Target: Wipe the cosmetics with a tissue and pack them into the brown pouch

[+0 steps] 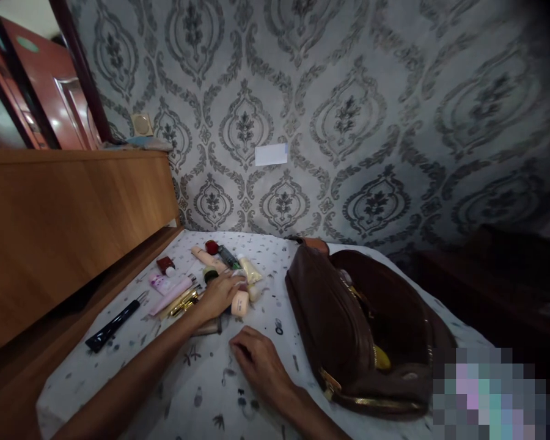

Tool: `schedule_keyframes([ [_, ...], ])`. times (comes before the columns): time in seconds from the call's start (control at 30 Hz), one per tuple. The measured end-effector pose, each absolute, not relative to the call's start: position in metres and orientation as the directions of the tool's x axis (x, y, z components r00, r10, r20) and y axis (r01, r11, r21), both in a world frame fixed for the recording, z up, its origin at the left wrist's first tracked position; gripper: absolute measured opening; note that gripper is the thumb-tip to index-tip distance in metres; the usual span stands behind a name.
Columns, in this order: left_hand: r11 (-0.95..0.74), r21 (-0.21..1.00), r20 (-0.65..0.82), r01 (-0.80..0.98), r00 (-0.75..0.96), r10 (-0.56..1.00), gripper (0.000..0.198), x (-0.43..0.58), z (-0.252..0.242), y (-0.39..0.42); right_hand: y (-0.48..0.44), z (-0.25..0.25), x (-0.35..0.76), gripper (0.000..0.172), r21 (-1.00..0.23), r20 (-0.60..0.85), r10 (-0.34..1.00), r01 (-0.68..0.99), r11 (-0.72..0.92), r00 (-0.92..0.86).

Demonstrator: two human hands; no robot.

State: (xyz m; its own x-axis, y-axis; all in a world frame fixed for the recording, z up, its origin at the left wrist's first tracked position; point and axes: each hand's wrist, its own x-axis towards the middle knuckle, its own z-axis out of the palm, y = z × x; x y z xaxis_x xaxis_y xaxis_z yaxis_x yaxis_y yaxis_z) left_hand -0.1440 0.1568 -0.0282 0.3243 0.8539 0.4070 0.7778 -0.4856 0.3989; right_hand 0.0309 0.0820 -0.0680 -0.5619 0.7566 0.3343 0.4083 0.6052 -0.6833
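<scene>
My left hand [220, 294] reaches into a scatter of cosmetics on a white patterned bedsheet [197, 391]. Its fingers are curled round a small peach-coloured tube [241, 302]. My right hand [256, 360] rests on the sheet nearer to me, fingers curled loosely, with nothing visible in it. A brown leather bag [348, 330] lies open just right of both hands, gold zip along its edge and something yellow inside.
Among the cosmetics are a pink tube [170, 296], gold sticks [184, 302], a black tube [112, 327], a red-capped item [211, 247] and a pale packet [250, 269]. A wooden headboard [64, 232] runs along the left. Patterned wallpaper is behind, a red door at far left.
</scene>
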Motion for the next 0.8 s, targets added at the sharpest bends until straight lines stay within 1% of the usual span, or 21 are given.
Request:
schedule_keyframes([
  [0.2,-0.493,0.444,0.383,0.749,0.338,0.859,0.036,-0.147,-0.028,0.135,0.084,-0.068,0.031,0.021,-0.685,0.326,0.741,0.395,0.613,-0.587],
  [0.37,-0.497,0.455,0.390,0.739,0.337,0.857,0.034,-0.149,-0.027,0.120,0.084,-0.068,0.031,0.021,-0.685,0.336,0.742,0.390,0.615,-0.579],
  [0.47,-0.459,0.453,0.406,0.765,0.281,0.870,0.034,-0.161,-0.019,0.125,0.084,-0.069,0.031,0.021,-0.677,0.353,0.732,0.381,0.630,-0.583],
  [0.57,-0.304,0.438,0.417,0.846,0.109,0.902,0.038,-0.194,-0.003,0.143,0.084,-0.069,0.032,0.020,-0.681,0.360,0.723,0.365,0.636,-0.589],
  [0.67,-0.056,0.385,0.404,0.921,-0.114,0.907,0.036,-0.244,0.015,0.165,0.083,-0.068,0.032,0.019,-0.688,0.357,0.731,0.365,0.627,-0.582],
  [0.73,0.107,0.334,0.371,0.937,-0.235,0.898,0.031,-0.275,0.023,0.176,0.083,-0.067,0.032,0.019,-0.686,0.354,0.733,0.372,0.626,-0.581],
  [0.8,0.237,0.278,0.316,0.931,-0.322,0.892,0.032,-0.298,0.025,0.181,0.081,-0.066,0.031,0.019,-0.677,0.355,0.734,0.383,0.629,-0.579],
])
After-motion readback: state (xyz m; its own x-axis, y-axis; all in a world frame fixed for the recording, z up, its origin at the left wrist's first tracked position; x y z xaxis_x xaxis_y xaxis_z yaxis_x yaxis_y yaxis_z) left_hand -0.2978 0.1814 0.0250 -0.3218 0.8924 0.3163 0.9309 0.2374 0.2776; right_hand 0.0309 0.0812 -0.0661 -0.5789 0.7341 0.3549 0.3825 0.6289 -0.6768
